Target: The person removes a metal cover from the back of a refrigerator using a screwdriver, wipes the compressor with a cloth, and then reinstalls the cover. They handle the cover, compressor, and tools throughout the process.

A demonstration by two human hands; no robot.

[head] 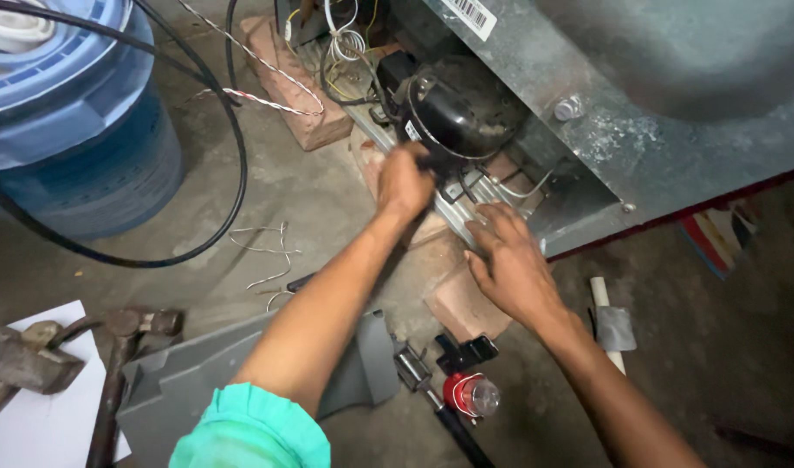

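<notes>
**Both hands at the black compressor under a tipped metal cabinet**

Where the grey galvanised sheet-metal cabinet (pixel 639 130) lies tilted over the concrete floor (pixel 327 199), a rounded black steel compressor (pixel 457 108) sits in its open lower bay, mounted on a pale metal base rail (pixel 453 212). The left hand (pixel 404 184) is curled shut at the compressor's lower front edge, fingers closed against it; what they pinch is hidden by the hand itself, so I cannot tell whether a tool is in it. The right hand (pixel 511 260) lies open and flat, fingers spread on the rail just below the compressor, pressing rather than gripping.

Thin metal tubes (pixel 522 186) bend out beside the compressor, and a tangle of white and yellow wires (pixel 345 52) hangs behind it. Red bricks prop the cabinet: one upper brick (pixel 297 82) near the wiring, another lower brick (pixel 462 303) just under the right wrist.

Nearer the person, a small torch with a red body and clear cap (pixel 469 394) lies on the floor beside a folded grey sheet panel (pixel 197 381). A rusty hammer (pixel 119 364) rests at the lower left over a white paper sheet (pixel 50 433). A thick black cable (pixel 232 147) loops past a large blue plastic drum (pixel 76 121), with loose bits of thin wire (pixel 267 251) scattered between.
</notes>
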